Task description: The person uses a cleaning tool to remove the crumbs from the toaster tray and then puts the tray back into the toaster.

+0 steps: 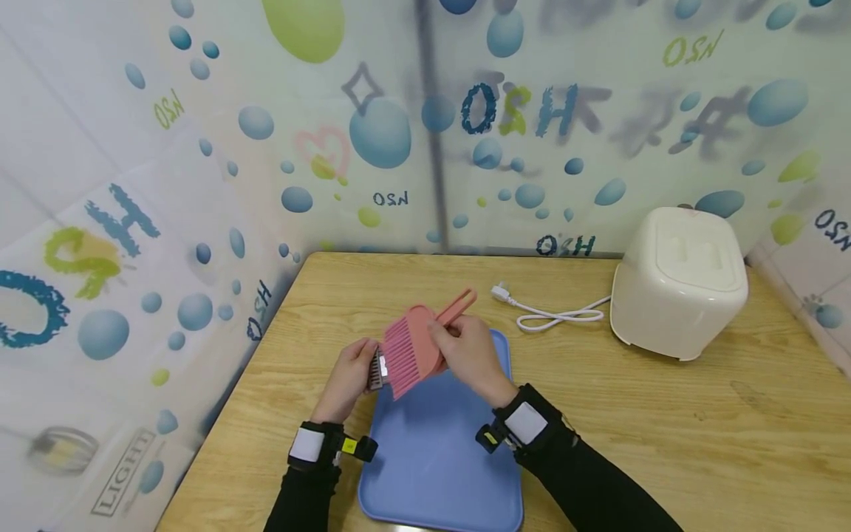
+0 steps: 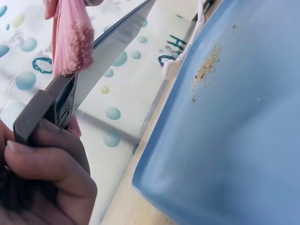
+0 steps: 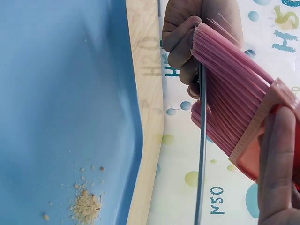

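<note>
My left hand grips the grey end of a thin metal crumb tray, which stands almost edge-on in the right wrist view. A pink hand brush is held in my right hand, thumb on its broad head and handle pointing up and away. Its bristles spread on both sides of the crumb tray's edge, close to my left fingers. Both hands are above the far left part of a blue serving tray, on which a small heap of tan crumbs lies.
A cream toaster stands at the back right of the wooden table. Its white cord lies looped beside it, plug toward the middle. A patterned curtain hangs behind the table and along its sides.
</note>
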Available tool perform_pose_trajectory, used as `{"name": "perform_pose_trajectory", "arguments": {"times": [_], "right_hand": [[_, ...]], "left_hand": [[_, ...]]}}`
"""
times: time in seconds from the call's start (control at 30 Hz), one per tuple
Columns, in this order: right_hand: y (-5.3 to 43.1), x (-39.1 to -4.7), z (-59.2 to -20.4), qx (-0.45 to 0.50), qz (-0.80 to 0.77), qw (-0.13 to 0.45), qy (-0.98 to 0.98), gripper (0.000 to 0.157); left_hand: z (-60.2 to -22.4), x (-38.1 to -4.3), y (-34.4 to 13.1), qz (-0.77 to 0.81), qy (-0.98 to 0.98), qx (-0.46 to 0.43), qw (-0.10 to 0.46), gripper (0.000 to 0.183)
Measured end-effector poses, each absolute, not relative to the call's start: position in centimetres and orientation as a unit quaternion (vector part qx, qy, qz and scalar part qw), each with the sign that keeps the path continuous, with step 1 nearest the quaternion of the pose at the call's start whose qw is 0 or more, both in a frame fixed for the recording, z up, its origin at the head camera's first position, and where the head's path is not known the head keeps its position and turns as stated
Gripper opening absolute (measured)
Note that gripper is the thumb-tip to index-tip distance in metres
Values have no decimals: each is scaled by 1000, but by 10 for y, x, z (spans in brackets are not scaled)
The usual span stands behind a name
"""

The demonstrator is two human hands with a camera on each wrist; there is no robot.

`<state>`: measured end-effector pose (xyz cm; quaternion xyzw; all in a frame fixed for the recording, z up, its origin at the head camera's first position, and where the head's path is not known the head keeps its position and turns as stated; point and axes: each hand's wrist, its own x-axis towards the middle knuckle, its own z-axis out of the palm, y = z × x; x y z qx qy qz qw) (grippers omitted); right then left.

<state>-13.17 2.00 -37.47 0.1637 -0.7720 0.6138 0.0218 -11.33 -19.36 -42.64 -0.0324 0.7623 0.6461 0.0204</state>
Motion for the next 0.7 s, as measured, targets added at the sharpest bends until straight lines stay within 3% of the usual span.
{"name": "perform_pose_trajectory", "arguments": {"times": [0.7], "right_hand": [[59,-143,-378,124,593,58,-793,26]], "left_hand": [[-431,-112,-201,643,764,-48,17,37]]}}
